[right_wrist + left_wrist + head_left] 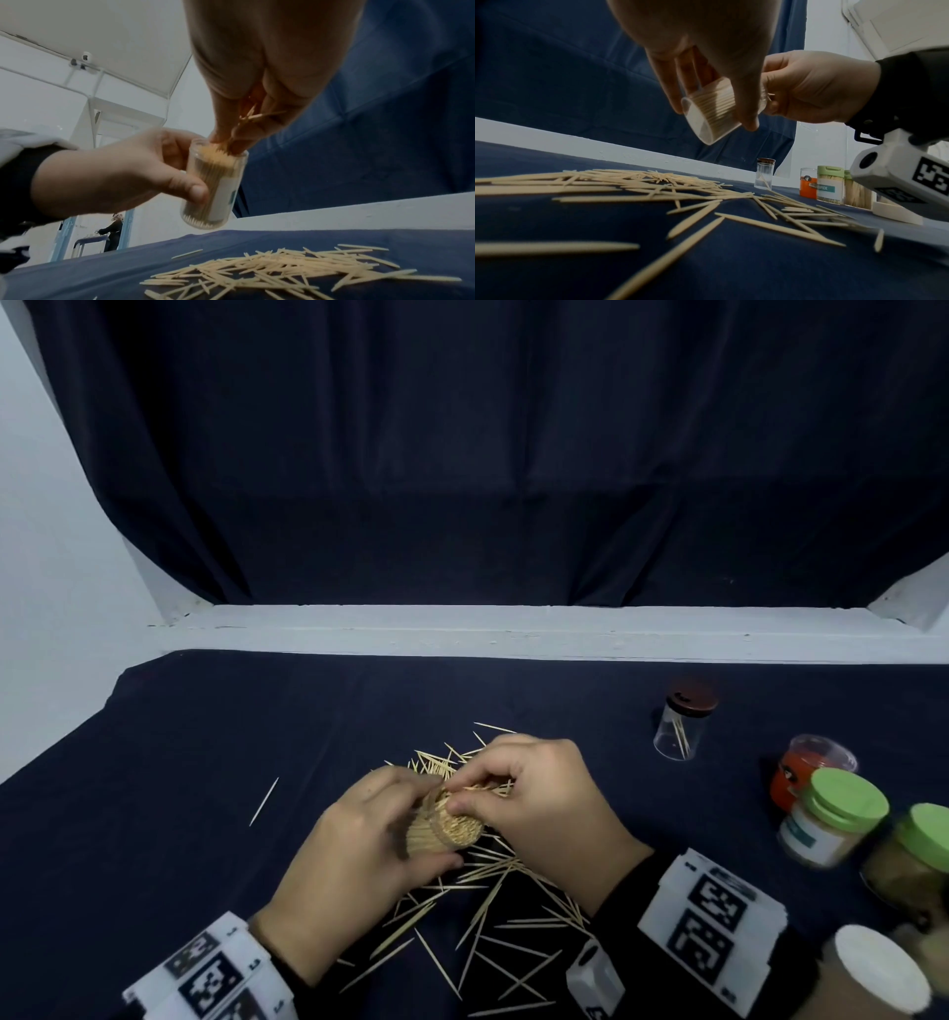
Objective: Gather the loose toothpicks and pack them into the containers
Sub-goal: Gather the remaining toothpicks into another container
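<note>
My left hand (380, 834) grips a clear plastic container (445, 829) packed full of toothpicks, held above the table and tilted, mouth toward me. In the left wrist view the container (711, 113) shows between thumb and fingers; in the right wrist view the container (216, 182) stands nearly upright. My right hand (534, 793) pinches a small bunch of toothpicks (253, 117) at the container's mouth, fingertips touching the packed tips. Loose toothpicks (493, 906) lie scattered on the dark cloth under and in front of both hands. One stray toothpick (264, 801) lies apart at the left.
At the right stand a clear jar with a dark lid (680, 724) holding a few toothpicks, an orange jar (801, 775), two green-lidded jars (834, 814) (914, 855) and a white-lidded jar (878, 968). A white ledge (513, 629) runs behind the table.
</note>
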Available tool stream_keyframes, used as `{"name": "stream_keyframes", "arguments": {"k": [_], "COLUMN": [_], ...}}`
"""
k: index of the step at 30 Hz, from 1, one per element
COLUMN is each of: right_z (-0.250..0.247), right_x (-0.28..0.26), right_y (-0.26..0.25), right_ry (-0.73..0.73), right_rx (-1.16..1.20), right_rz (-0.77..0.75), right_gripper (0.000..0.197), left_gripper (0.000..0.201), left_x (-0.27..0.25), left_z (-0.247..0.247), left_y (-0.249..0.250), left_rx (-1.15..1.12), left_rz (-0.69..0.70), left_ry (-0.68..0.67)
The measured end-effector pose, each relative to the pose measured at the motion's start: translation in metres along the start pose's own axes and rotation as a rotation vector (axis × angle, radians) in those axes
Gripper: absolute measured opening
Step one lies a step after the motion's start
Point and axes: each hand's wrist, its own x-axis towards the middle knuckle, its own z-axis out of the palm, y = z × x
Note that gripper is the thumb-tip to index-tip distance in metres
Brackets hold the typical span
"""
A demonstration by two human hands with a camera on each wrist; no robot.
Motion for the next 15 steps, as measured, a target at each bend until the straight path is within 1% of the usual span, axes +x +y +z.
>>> {"name": "stream_keyframes", "arguments": {"k": [1, 3, 5, 7, 10, 13, 15], "right_z": [-0.001, -0.003, -0.004, -0.006, -0.013, -0.014, -0.012], "right_x": [0.001, 0.003, 0.004, 0.005, 0.005, 0.004, 0.002], "right_y": [0.0, -0.002, -0.003, -0.004, -0.005, -0.009, -0.008], "right_ry": [-0.005, -0.06, -0.089, -0.043, 0.079, 0.118, 0.142], "right_rx": [-0.003, -0.011, -0.008, 0.005, 0.123, 0.257, 0.299], "right_rz": [0.009, 0.006, -0.049, -0.08, -0.108, -0.126, -0.108], "right_gripper": [0.011, 0.011, 0.008, 0.007, 0.011, 0.016, 0.016], "left_gripper": [0.053, 0.053, 0.057, 0.058, 0.058, 0.059, 0.059], "left_x": [0.0, 0.0, 0.0, 0.0, 0.0, 0.0, 0.0], "left_z": [-0.001, -0.003, -0.003, -0.003, -0.003, -0.004, -0.003], "left_y": [0.001, 0.002, 0.002, 0.002, 0.002, 0.001, 0.001], "left_rx": [-0.008, -0.016, -0.003, 0.007, 0.004, -0.009, -0.022], "left_rz": [0.009, 0.002, -0.007, -0.008, -0.012, -0.02, -0.019], "left_ry": [0.02, 0.039, 0.044, 0.036, 0.023, 0.024, 0.03]}}
